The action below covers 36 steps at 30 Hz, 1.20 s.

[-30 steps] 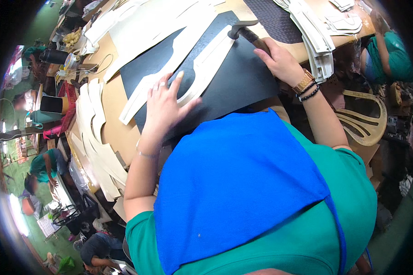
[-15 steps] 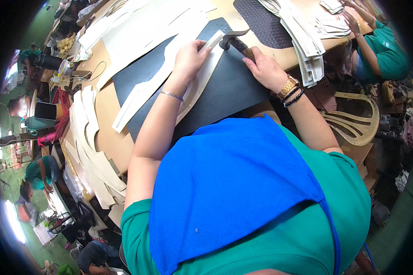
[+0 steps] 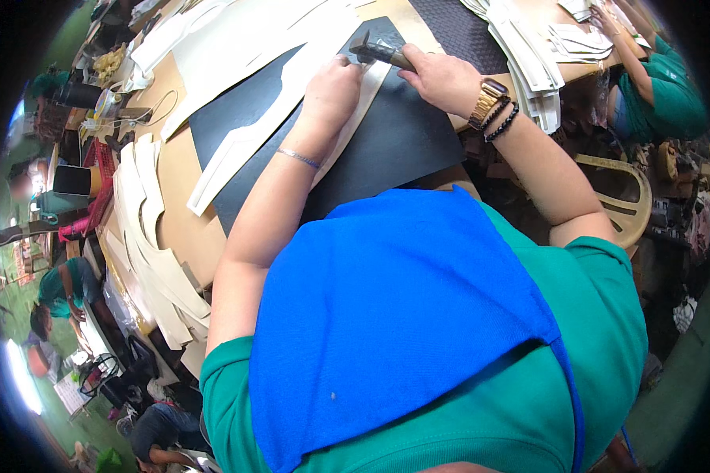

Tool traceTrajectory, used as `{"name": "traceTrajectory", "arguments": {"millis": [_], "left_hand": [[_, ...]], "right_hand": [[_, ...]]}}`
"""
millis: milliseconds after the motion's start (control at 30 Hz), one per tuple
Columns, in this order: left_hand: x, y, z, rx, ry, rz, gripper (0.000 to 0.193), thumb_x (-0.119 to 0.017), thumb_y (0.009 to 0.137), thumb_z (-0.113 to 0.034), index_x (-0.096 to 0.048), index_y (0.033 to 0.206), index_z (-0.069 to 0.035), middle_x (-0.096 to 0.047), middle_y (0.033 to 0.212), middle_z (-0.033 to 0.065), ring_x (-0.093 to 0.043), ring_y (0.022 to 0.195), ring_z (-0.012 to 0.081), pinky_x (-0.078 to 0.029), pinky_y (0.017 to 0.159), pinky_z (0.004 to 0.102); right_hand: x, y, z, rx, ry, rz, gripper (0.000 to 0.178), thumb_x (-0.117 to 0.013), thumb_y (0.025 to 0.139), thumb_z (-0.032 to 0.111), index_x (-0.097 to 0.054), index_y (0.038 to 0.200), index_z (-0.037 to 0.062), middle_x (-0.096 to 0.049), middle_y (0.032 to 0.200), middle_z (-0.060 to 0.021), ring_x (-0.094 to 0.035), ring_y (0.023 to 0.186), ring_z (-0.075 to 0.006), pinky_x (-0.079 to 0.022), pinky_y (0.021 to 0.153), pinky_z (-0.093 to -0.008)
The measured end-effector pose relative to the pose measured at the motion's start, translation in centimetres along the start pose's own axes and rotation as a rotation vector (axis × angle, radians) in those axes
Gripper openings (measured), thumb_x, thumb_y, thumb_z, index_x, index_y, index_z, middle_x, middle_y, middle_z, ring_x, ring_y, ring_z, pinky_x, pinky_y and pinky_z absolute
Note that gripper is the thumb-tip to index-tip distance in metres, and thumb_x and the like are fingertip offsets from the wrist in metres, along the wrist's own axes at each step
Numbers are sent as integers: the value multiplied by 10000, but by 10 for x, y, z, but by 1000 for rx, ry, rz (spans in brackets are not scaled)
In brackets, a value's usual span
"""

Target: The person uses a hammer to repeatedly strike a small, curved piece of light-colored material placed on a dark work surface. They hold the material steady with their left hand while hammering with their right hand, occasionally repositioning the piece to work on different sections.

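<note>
A hammer [image 3: 385, 54] with a dark head is held by its handle in my right hand [image 3: 448, 82], its head close beside my left fingers. My left hand [image 3: 334, 91] is closed at the far end of a long, pale curved strip [image 3: 373, 85], its fingertips mostly hidden. That strip lies on a dark mat [image 3: 406, 146] and runs back toward me beside my left forearm. Left of my forearm, a second white cut piece [image 3: 248, 154] rests partly on the mat.
Large white sheets [image 3: 241, 39] cover the table's far side. Stacked pale cut pieces lie at the left edge [image 3: 146, 213] and far right [image 3: 528, 63]. A textured black mat [image 3: 457, 27] is beyond my right hand. A beige plastic chair [image 3: 619, 213] and a co-worker in green [image 3: 667, 102] are at right.
The hammer has swung round and left, its head now by my left fingers. My left hand has turned and curled in at the strip's far end. My right hand has risen slightly.
</note>
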State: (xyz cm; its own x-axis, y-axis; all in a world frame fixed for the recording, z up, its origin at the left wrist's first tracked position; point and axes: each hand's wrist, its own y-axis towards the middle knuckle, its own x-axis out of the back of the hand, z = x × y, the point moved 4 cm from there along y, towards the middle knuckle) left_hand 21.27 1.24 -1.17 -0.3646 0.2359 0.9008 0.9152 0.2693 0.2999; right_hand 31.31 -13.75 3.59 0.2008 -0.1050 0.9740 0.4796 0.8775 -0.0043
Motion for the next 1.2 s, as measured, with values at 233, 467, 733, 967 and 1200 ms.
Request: {"name": "traceTrajectory", "arguments": {"millis": [233, 467, 733, 967, 1200], "left_hand": [[25, -25, 6, 162, -208, 108, 233, -641, 826, -137, -716, 1026, -43, -673, 993, 175, -656, 939, 341, -522, 852, 408], [34, -36, 11, 123, -216, 206, 295, -636, 841, -104, -681, 1115, -8, -649, 1047, 188, -649, 968, 321, -507, 878, 375], [44, -53, 19, 133, -289, 263, 273, -662, 825, -67, -691, 1089, -5, -668, 1004, 167, -661, 916, 279, -515, 842, 353], [50, -67, 26, 236, -322, 202, 194, -696, 813, -149, -724, 972, -42, -688, 895, 155, -673, 818, 307, -530, 771, 384], [57, -92, -1, 31, 45, 64, 272, -686, 852, -327, -717, 963, -81, -700, 986, 130, -674, 883, 302, -531, 799, 391]], "right_hand": [[-7, 7, -20, 137, 213, -51, 351, -501, 992, 371, -493, 1150, 59, -636, 853, -239, -635, 822, -422, -497, 717, -480], [-10, -1, 0, 130, 460, -36, 356, -505, 996, 362, -481, 1130, 33, -607, 824, -233, -611, 813, -416, -478, 722, -448], [-16, -8, 15, 152, 293, 129, 340, -486, 1002, 362, -474, 1113, 41, -613, 794, -248, -617, 788, -434, -470, 693, -482], [-18, -12, 32, 223, 309, 87, 366, -482, 998, 382, -494, 1117, 36, -649, 835, -250, -642, 822, -434, -501, 727, -490], [-22, -12, 36, 250, 396, 82, 328, -497, 999, 352, -481, 1106, 42, -627, 805, -240, -624, 805, -432, -482, 704, -481]]}}
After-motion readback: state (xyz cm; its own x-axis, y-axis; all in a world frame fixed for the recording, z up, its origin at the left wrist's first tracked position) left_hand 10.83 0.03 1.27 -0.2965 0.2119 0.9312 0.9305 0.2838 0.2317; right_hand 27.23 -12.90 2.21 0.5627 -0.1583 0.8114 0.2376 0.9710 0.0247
